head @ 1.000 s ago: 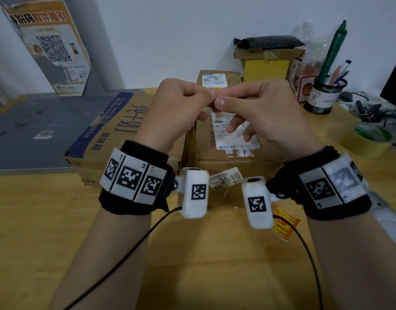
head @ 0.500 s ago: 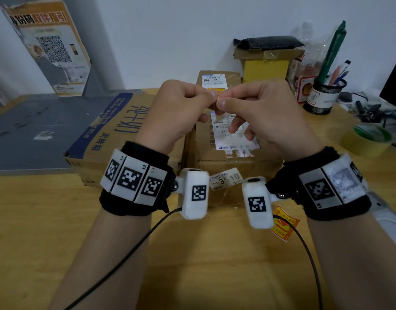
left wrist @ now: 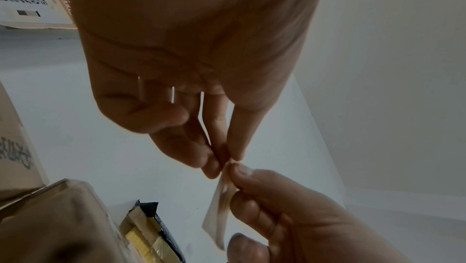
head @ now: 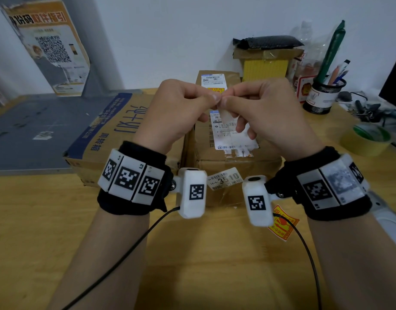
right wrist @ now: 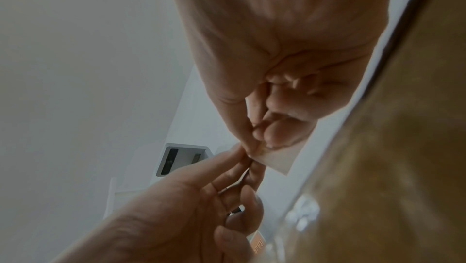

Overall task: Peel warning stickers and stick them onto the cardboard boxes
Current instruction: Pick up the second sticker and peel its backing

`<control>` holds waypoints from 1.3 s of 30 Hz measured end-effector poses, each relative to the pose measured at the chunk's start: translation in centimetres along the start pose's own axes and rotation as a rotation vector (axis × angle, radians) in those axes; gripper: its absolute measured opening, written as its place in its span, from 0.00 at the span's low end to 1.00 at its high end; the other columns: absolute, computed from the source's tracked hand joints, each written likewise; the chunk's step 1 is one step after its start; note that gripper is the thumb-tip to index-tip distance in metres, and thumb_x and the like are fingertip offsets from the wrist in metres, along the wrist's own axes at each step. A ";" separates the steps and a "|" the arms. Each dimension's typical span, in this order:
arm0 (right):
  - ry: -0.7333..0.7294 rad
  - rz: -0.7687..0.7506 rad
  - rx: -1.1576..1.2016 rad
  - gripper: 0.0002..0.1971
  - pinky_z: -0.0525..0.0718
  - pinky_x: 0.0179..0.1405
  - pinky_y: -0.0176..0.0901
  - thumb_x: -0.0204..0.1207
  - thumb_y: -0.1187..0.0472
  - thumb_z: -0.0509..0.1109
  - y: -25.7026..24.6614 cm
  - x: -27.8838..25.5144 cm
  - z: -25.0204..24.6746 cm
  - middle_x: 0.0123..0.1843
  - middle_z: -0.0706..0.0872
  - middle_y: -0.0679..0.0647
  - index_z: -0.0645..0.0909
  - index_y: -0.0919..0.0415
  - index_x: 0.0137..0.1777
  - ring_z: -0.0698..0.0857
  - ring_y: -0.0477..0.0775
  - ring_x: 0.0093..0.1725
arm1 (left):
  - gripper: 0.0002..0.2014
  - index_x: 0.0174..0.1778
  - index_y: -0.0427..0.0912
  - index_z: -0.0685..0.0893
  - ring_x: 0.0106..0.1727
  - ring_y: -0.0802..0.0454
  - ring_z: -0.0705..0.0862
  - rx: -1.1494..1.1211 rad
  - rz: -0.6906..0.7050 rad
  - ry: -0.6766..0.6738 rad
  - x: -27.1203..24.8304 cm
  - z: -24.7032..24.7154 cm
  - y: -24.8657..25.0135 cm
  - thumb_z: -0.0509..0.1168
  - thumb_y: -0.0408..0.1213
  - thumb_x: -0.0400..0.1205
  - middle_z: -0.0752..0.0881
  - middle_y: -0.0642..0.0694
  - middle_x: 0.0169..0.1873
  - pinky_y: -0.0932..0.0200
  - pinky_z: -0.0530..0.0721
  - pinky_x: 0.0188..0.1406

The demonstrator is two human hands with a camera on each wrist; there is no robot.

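Since half a second ago, almost nothing has shifted: both my hands stay raised together above the boxes, pinching the same small slip.

Head view. My left hand (head: 170,113) and right hand (head: 266,117) meet fingertip to fingertip at the centre, both pinching a warning sticker (head: 222,111) on its pale backing, which hangs toward 6 o'clock from the pinch. Directly beneath lies the middle cardboard box (head: 217,157) with a white shipping label (head: 231,136) on top. At 9 o'clock of it, just beside it, lies the larger cardboard box (head: 116,130) with blue print. A second yellow-red sticker (head: 284,225) lies on the desk (head: 47,220) at 5 o'clock of the middle box, partly behind my right wrist camera. A pen holder (head: 324,97) stands at 2 o'clock, and a tape roll (head: 367,139) at 3 o'clock.

Left wrist view. Fingers of my left hand (left wrist: 201,88) are curled, thumb and forefinger closed on the top corner of the sticker (left wrist: 219,213). My right hand (left wrist: 290,217) enters from 5 o'clock, its thumb and forefinger nipping the same edge.

Right wrist view. My right hand (right wrist: 277,68) pinches the slip (right wrist: 277,159) at its corner; my left hand (right wrist: 176,207) comes in from 7 o'clock, fingertips touching the same corner.
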State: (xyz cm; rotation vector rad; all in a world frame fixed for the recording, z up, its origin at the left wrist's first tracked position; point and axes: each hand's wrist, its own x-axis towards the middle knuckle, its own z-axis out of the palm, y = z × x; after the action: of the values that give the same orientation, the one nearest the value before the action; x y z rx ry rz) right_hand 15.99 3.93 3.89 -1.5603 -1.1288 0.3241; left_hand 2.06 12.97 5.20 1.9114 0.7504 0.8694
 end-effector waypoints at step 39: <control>0.221 0.085 -0.206 0.09 0.83 0.28 0.45 0.77 0.52 0.65 -0.9 -0.5 -2.5 0.28 0.86 0.49 0.83 0.55 0.45 0.82 0.47 0.23 | 0.16 0.38 0.52 0.89 0.30 0.56 0.81 -0.165 -0.177 0.213 1.1 -0.3 -1.0 0.58 0.32 0.82 0.87 0.56 0.36 0.62 0.72 0.24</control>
State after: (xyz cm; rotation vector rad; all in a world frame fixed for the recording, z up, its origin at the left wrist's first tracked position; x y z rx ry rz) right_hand 17.07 1.96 5.30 -1.7811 -0.9484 0.0891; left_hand 2.28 14.44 4.74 1.5974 0.9299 1.0006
